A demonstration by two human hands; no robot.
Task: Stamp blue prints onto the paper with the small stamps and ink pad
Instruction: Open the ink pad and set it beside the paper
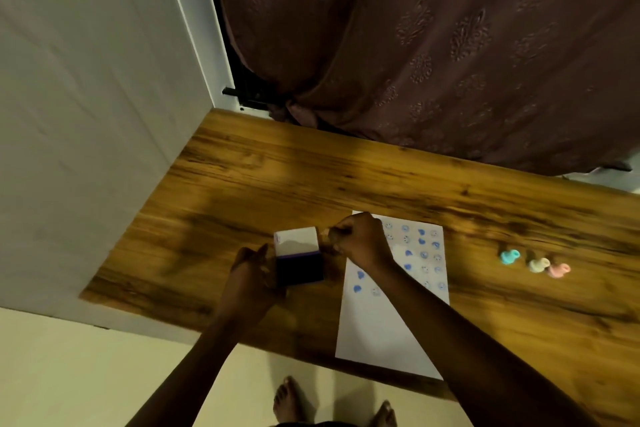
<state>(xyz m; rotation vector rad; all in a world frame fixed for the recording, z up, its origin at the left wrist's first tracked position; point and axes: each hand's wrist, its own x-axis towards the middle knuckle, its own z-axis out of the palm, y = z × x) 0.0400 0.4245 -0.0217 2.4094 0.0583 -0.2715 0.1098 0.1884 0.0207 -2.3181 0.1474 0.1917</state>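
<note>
Wood-grain counter (pixel 242 184) runs from the pale wall (pixel 86 114) on the left to a patterned brown curtain (pixel 450 45) hanging behind its far edge.

Leftmost of the task's things, the left hand (pixel 251 276) sits at the left side of the ink pad (pixel 300 267). Its fingers (pixel 265 269) lie against the pad's left edge and appear curled onto the case, though motion blur hides exactly how tightly they close. The ink pad stands open on the counter: the dark inked base lies near, and the white lid (pixel 297 239) is tipped up at its far side.

Just right of the lid, the right hand (pixel 360 237) hovers over the far left corner of the paper (pixel 388 322). Its fingers (pixel 337 236) are bunched together and point left toward the lid, pinched on something small and pale at their tips that is too blurred to identify; it is presumably a stamp, but I cannot tell. The forearm crosses the sheet diagonally.

White paper lies flat to the right of the ink pad, its long side running near to far, with the near end at the counter's near edge. Columns of blue prints (pixel 420 253) fill its far half, some solid blobs and some faint round faces; the near half is blank.

Well apart to the right, three small stamps lie in a row on the counter: a teal stamp (pixel 509 257), a cream stamp (pixel 538 265) and a pink stamp (pixel 558 270), the last two touching or nearly so.

Bare feet (pixel 287 399) show on the floor below the near edge.
</note>
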